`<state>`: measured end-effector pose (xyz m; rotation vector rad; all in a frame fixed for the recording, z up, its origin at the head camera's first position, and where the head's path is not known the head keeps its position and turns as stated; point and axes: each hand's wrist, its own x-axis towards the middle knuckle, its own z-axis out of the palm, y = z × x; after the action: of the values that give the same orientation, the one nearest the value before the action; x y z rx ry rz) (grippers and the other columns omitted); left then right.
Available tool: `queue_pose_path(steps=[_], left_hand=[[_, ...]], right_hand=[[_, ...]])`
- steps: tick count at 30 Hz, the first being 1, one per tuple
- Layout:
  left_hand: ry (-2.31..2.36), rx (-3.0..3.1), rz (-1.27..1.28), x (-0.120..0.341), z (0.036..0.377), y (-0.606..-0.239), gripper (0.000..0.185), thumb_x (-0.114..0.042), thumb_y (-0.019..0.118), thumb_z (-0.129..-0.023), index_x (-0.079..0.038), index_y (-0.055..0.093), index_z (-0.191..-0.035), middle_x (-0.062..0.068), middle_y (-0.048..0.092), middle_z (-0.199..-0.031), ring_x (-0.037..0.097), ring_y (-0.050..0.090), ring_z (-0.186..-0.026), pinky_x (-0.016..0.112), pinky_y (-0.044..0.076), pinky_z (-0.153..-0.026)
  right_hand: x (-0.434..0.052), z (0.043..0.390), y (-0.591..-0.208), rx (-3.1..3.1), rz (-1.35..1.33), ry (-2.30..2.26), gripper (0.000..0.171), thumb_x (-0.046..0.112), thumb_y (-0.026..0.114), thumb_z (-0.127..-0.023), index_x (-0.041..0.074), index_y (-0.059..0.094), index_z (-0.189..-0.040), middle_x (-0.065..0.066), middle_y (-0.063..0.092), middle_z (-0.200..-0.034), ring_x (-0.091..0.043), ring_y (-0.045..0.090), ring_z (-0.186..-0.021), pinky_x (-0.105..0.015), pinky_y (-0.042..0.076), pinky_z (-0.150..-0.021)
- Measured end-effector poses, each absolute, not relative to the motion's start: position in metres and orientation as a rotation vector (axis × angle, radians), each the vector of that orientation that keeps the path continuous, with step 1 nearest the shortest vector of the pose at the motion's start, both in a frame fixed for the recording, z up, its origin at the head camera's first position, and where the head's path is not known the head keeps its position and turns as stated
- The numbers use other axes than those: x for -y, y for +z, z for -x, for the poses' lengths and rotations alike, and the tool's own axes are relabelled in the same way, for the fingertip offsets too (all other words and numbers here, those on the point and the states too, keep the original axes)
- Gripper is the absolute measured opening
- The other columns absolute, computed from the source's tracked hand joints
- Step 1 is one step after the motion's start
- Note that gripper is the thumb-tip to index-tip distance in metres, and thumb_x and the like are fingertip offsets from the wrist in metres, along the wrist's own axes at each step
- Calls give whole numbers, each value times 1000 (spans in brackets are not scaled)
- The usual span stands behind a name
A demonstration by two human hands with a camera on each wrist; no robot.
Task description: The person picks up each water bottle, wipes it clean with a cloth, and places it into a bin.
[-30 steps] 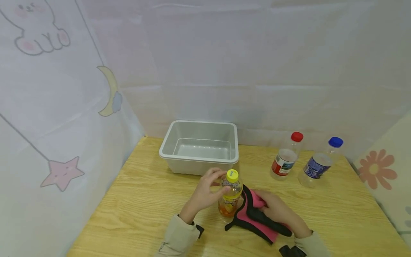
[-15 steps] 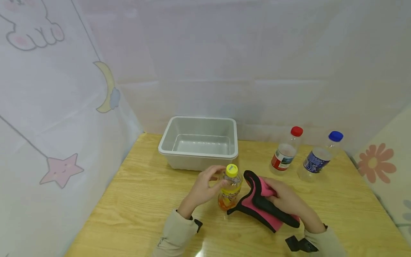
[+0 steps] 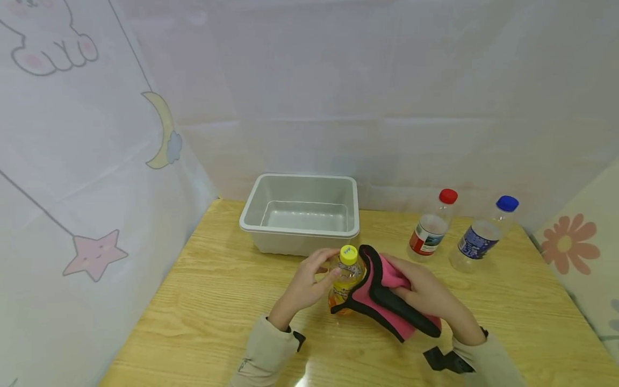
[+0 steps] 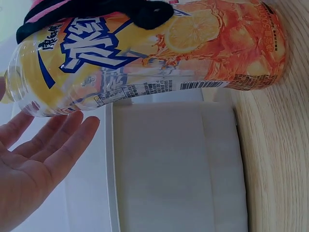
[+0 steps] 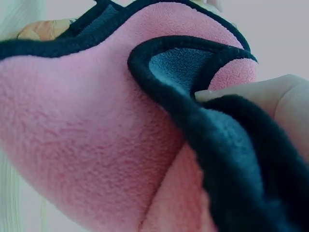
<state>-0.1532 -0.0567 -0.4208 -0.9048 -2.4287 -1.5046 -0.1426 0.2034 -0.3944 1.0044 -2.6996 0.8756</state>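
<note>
A drink bottle (image 3: 346, 274) with a yellow cap and yellow-orange label stands upright on the table, with some orange showing low down. My left hand (image 3: 308, 279) steadies it near the neck, thumb at the front and fingers behind. In the left wrist view, fingertips (image 4: 72, 118) meet the bottle's upper side (image 4: 145, 58). My right hand (image 3: 420, 282) grips a folded pink fleecy cloth (image 3: 367, 293) with black edging, whose left part lies against the bottle's right side. Close up in the right wrist view, the thumb (image 5: 241, 94) presses into a fold of the cloth (image 5: 96, 125).
Behind the bottle stands a light grey plastic bin (image 3: 300, 242), by the back wall. To the right are a red-capped bottle (image 3: 429, 234) and a blue-capped bottle (image 3: 477, 239), both upright. A printed sheet (image 3: 309, 97) hangs around the wooden table (image 3: 208, 301).
My right hand has lifted the cloth's upper edge up and brought it leftward onto the bottle, so the cloth now overlaps the bottle's front. My left hand has kept its hold at the neck.
</note>
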Motion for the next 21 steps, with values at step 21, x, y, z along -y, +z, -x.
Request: queue_pose_path(steps=[21], left_hand=[[-1555, 2433, 846, 52, 151, -420, 47, -19, 66, -85, -1, 50, -125, 10, 53, -116, 20, 52, -104, 27, 50, -82]], right_hand=[[-180, 142, -402, 2755, -904, 799, 62, -11, 67, -71, -4, 46, -129, -13, 62, -103, -21, 58, -87, -40, 50, -73]])
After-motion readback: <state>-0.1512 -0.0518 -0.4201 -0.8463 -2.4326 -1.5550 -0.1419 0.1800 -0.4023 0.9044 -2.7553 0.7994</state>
